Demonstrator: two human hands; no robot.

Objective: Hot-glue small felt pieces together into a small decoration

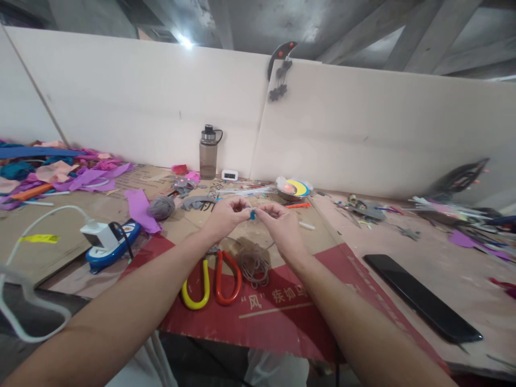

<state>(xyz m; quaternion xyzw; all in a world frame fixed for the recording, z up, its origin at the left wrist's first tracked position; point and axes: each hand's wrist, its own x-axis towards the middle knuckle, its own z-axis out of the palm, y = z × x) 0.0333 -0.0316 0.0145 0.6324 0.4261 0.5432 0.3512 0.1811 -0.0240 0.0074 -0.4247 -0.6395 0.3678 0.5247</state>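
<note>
My left hand and my right hand meet above the cardboard, fingertips pinched close together. Between them shows a small blue piece, too small for me to tell its kind; both hands appear to grip it. Below lies a coil of thin grey cord. Beside the coil, scissors with one yellow and one red handle rest on the cardboard, their blades partly hidden by my left wrist. A ball of grey yarn sits to the left of my left hand.
A red-and-brown cardboard sheet covers the table's middle. At left are a blue power strip with a white charger and fabric scraps. Behind stand a bottle and small clock. A black phone lies right.
</note>
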